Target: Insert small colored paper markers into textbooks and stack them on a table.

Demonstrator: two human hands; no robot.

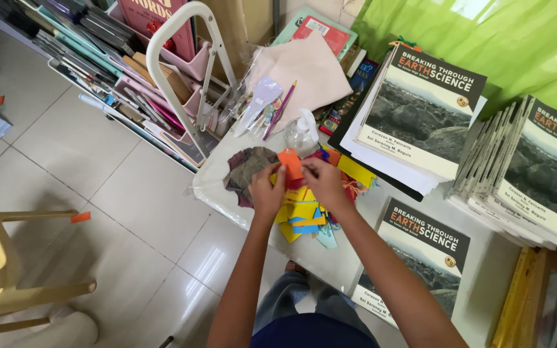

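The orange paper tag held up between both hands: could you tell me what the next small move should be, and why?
Probably lower the orange paper tag onto the pile of coloured paper pieces just beneath. The left hand and right hand both pinch it above that pile, and the table nearby is crowded with a cloth and books.

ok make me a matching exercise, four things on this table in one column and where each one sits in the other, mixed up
Things:
1. orange paper tag
2. clear plastic pump bottle
3. pink pencil
4. pile of yellow and blue paper slips

Places:
A. lying on the beige cloth
B. pinched between both hands
C. under the hands, at the table's near edge
D. just beyond the hands, beside the book stack

Pairs: 1-B, 2-D, 3-A, 4-C
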